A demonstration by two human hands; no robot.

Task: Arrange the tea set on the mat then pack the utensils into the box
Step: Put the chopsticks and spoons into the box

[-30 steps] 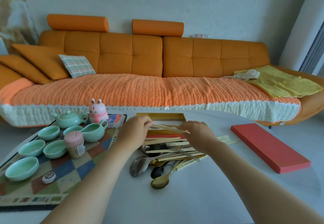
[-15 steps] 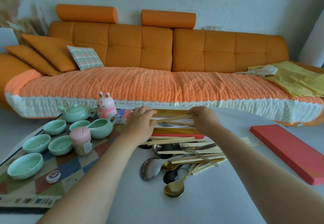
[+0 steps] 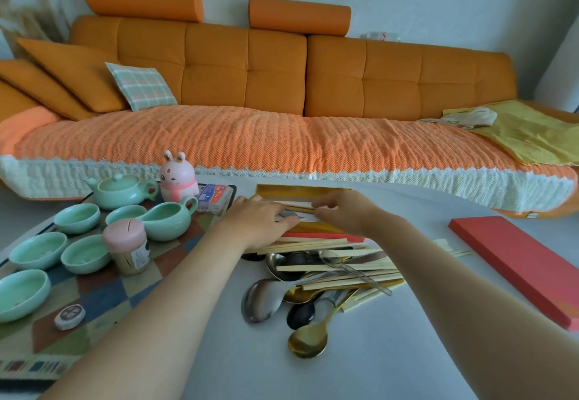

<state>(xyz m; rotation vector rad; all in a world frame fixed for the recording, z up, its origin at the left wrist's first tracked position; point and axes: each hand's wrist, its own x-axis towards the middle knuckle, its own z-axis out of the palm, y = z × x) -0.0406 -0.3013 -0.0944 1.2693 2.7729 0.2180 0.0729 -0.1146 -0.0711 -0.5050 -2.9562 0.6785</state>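
Chopsticks held across the open box.
The left hand (image 3: 260,218) and the right hand (image 3: 341,211) each pinched one end of the chopsticks (image 3: 299,208), level over the gold-lined box (image 3: 300,190) on the worktop (image 3: 391,352). The utensils (image 3: 329,274) lay heaped just in front of the box. The green tea set (image 3: 169,221) stood on the chequered mat (image 3: 103,293) at the left, and a red lid (image 3: 513,261) lay apart at the right.

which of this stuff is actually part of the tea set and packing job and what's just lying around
Part of the job: teapot, pitcher, cups, mat, box, chopsticks, spoons, red lid.
Just lying about: bunny toy, pink-lidded jar, small packet, plaid cushion, yellow cloth.
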